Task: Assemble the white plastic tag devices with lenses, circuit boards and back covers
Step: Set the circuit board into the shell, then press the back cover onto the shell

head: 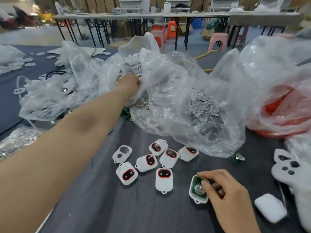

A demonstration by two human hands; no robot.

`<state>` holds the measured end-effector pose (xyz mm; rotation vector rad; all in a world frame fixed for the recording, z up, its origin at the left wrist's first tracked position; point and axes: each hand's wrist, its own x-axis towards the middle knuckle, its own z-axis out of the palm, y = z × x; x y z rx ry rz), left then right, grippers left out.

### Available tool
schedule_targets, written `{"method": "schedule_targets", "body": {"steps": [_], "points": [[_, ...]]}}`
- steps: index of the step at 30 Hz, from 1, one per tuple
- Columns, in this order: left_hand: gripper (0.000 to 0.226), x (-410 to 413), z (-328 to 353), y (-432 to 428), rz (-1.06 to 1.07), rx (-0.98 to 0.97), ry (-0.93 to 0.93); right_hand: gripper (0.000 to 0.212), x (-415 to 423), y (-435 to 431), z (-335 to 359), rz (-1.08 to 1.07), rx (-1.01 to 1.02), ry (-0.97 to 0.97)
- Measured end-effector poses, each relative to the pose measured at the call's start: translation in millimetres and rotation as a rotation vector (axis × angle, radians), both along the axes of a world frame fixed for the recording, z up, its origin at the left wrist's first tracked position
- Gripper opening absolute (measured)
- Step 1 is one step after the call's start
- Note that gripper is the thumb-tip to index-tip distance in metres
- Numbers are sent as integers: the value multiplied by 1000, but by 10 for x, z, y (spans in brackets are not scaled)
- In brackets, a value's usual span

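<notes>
The left arm stretches far forward, its hand (pixel 130 84) at the mouth of a clear bag (pixel 101 73) of white covers (pixel 131 62); its grip cannot be made out. On the table, the right hand (pixel 225 192) pinches a white shell (pixel 190 189) holding a green circuit board (pixel 196 181). Another bag (pixel 168 81) holds white discs (pixel 202 105)

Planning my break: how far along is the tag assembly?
Looks done: six tags lie face up with red-ringed lenses; backs hidden. In hand: the right hand holds an open shell with a green circuit board seated, while the left hand reaches into a bag of white parts. Left: its cover, then one empty shell.
</notes>
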<state>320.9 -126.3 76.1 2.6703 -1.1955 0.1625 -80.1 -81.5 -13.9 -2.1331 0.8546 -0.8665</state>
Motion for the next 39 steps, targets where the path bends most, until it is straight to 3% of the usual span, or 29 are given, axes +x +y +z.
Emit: {"method": "schedule_targets", "body": {"steps": [6, 11, 15, 20, 23, 25, 28, 32, 39], "points": [[19, 102, -90, -31, 1, -47, -89, 44, 10, -28, -16, 15, 11, 1], [18, 127, -112, 96, 7, -176, 1, 37, -6, -22, 9, 35, 46, 17], [28, 95, -23, 200, -24, -166, 0, 35, -13, -7, 31, 35, 83, 36], [18, 75, 15, 306, -51, -152, 0, 34, -29, 3, 55, 41, 104, 39], [42, 82, -21, 326, 0, -261, 60, 34, -25, 3, 59, 44, 107, 40], [54, 95, -7, 318, 50, -440, 98, 34, -29, -2, 59, 40, 114, 40], [35, 122, 96, 351, 58, -558, 53, 32, -32, 1, 58, 40, 132, 36], [20, 154, 169, 428, 23, -486, 64, 32, -28, 10, 68, 29, 145, 24], [30, 187, 38, 402, -21, -248, 68, 34, -25, 32, 80, 34, 147, 38]]}}
